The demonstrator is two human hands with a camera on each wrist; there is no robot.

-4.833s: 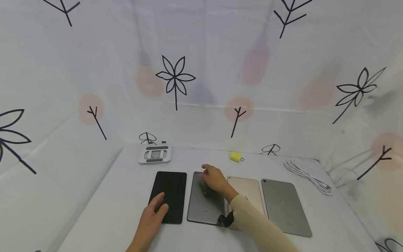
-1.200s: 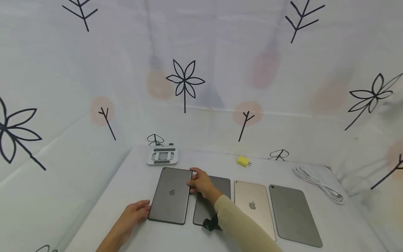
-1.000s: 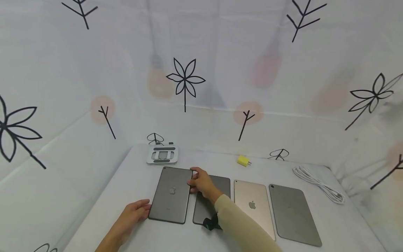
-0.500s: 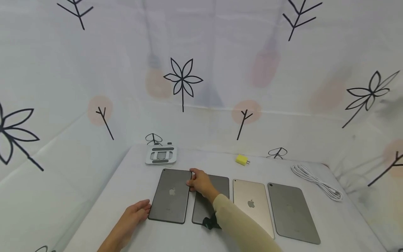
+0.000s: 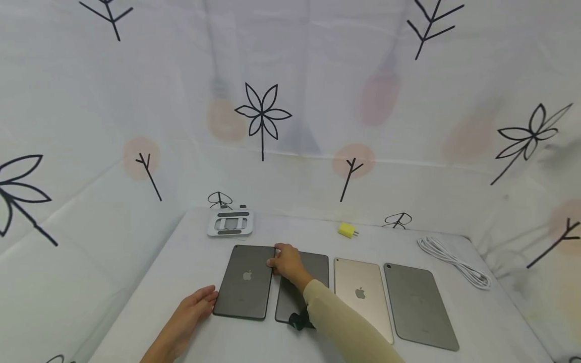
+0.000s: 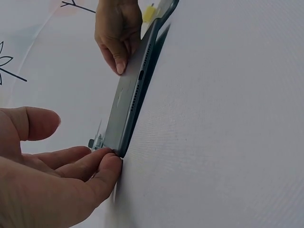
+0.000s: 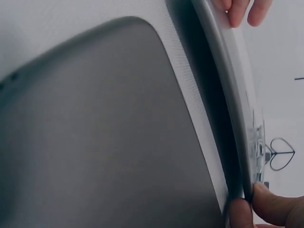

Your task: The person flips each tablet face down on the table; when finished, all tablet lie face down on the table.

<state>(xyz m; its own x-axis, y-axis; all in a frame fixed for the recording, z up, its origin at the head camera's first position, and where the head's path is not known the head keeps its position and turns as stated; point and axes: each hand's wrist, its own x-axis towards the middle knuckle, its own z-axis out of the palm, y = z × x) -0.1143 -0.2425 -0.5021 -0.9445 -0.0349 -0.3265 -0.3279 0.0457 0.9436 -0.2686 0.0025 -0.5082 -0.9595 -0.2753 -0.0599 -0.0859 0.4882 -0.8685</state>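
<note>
A grey tablet (image 5: pixel 245 281), back up with an apple logo, lies at the left of the row. With thumb and fingers my right hand (image 5: pixel 288 263) pinches its upper right edge; the right wrist view shows the thumb (image 7: pixel 273 206) on the back and a finger below. In that view a dark gap shows under the tablet's edge, so it is slightly raised there. My left hand (image 5: pixel 192 310) touches its lower left edge with extended fingertips, thumb apart (image 6: pixel 42 123). A second grey tablet (image 5: pixel 315 267) lies under my right forearm, partly hidden.
To the right lie a gold tablet (image 5: pixel 360 292) and another grey tablet (image 5: pixel 419 305). Behind the row are a folded white stand (image 5: pixel 230 223), a yellow charger plug (image 5: pixel 347 230) and a coiled white cable (image 5: pixel 454 262). A patterned cloth (image 5: pixel 295 126) rises at the back.
The leftmost tablet showed its dark screen earlier; now its grey back faces up. My right hand moved left from the second tablet onto it. Over the last second its far edge sank slightly.
</note>
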